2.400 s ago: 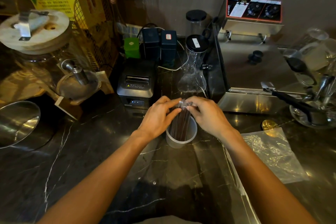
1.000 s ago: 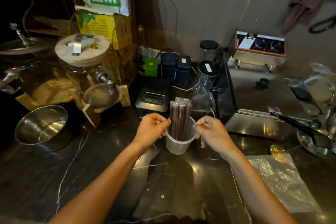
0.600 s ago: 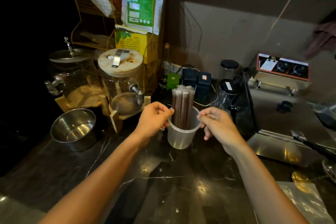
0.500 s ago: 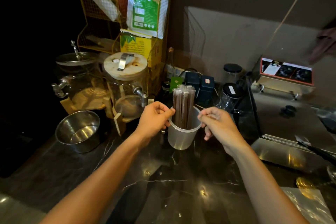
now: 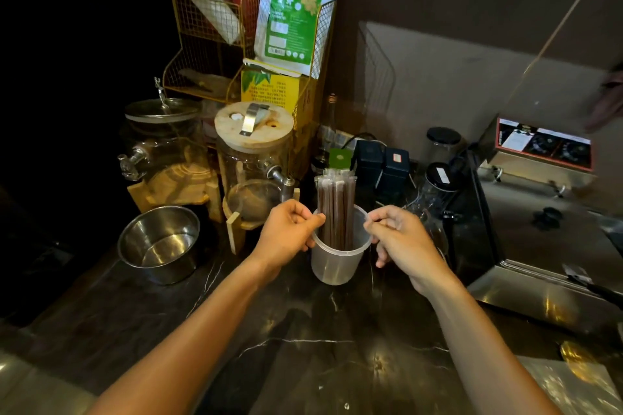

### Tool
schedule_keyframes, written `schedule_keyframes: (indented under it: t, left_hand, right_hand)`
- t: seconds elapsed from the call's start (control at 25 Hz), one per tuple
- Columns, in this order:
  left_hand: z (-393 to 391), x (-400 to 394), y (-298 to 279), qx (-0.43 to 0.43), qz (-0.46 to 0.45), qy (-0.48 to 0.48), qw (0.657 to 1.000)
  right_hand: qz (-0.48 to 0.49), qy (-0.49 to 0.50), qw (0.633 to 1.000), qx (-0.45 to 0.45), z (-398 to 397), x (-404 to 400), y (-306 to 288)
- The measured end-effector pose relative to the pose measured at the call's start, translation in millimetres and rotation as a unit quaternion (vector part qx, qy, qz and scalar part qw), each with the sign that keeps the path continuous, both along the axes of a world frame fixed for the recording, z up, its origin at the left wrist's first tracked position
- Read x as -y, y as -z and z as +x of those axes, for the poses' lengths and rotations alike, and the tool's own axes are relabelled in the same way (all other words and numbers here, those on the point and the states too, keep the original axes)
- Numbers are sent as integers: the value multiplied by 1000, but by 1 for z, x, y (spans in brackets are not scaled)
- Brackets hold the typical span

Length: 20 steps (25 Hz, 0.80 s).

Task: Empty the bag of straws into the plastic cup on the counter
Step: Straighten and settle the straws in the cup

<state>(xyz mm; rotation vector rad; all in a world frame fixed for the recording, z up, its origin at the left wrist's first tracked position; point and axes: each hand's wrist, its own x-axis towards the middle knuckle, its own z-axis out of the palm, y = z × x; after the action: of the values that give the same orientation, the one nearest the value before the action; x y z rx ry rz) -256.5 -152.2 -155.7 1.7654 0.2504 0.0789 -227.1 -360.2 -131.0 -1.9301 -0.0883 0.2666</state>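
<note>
Straws (image 5: 336, 212) upright in cup (image 5: 338, 259) on worktop (image 5: 337, 347), left hand (image 5: 286, 236) curled, pinching near rim, right hand (image 5: 401, 242) loosely closed at far rim, grip unclear; best to steady cup low, settle bundle gently, avoid tipping top-heavy load toward bowl (image 5: 161, 242).

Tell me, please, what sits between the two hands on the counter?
In the head view, the plastic cup stands between the left hand and right hand, each gripping its rim, with the wrapped straws upright inside.
</note>
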Motion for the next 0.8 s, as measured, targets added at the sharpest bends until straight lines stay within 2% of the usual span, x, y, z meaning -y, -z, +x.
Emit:
schedule_keyframes:
  t: [0.24, 0.44, 0.8]
  left_hand:
    - [8, 23, 27, -42, -18, 29, 999]
    - [27, 62, 35, -58, -30, 71, 995]
    - [103, 156, 57, -94, -32, 125, 987]
  right_hand:
    - [-23, 37, 999, -17, -4, 24, 27]
    - [-5, 93, 995, -31, 1, 62, 42]
    - [7, 226, 971, -73, 49, 140, 64]
